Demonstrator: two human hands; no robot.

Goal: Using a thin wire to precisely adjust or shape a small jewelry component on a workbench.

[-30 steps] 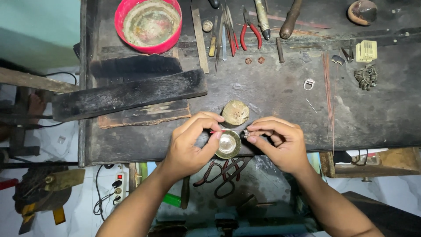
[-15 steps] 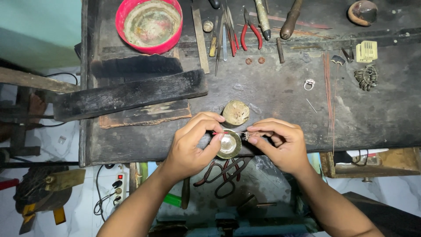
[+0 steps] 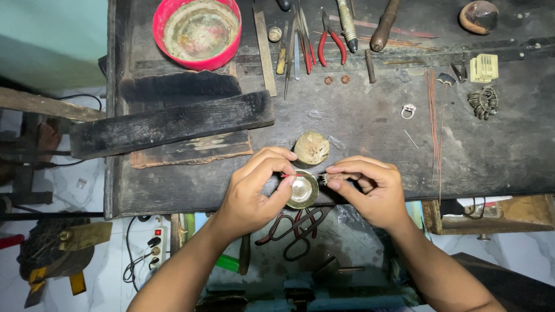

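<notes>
My left hand [image 3: 254, 193] and my right hand [image 3: 370, 188] meet at the front edge of a dark workbench [image 3: 358, 133]. Between them stretches a thin wire [image 3: 309, 174], pinched by the left thumb and forefinger at one end. The right fingertips pinch a tiny metal piece [image 3: 328, 178] at the wire's other end. A small shiny metal bowl [image 3: 303, 190] sits right under the wire, against the left fingers. Just behind it stands a round brass-coloured lid [image 3: 311, 148].
A red bowl [image 3: 198, 32] stands at the back left, with pliers [image 3: 329, 40], files and handles in a row to its right. Black wooden blocks [image 3: 173, 121] lie left. A ring [image 3: 408, 110], thin red wires [image 3: 433, 121] and a ring bunch [image 3: 484, 101] lie right. Scissors [image 3: 295, 228] hang below.
Both hands stay over the small bowl; the fingers have shifted slightly along the wire. Nothing else has moved.
</notes>
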